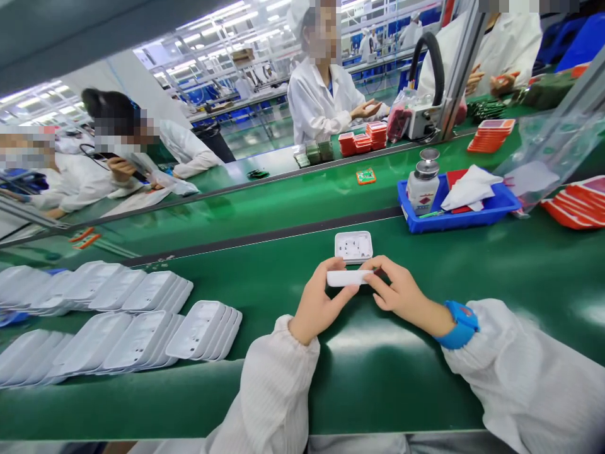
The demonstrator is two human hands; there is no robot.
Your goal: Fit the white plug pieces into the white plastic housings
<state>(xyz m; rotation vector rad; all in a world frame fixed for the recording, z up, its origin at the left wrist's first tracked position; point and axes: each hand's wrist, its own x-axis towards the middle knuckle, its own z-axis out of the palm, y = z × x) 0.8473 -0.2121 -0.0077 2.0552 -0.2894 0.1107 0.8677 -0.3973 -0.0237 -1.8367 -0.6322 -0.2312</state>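
Between my two hands is a white plastic casing, seen edge-on and raised over the green bench. My left hand grips its left end between thumb and fingers. At the right end, my right hand pinches it with fingertips and thumb. A blue band circles my right wrist. Just beyond the held piece lies a white plastic shell, its inner side up with small dark spots. What the held casing's inner side looks like is hidden.
Rows of stacked white shells cover the bench at left. A blue tray with a metal-topped bottle and white cloth stands at back right, beside orange-red casings. Behind runs a green belt carrying an orange-framed circuit board; co-workers sit across.
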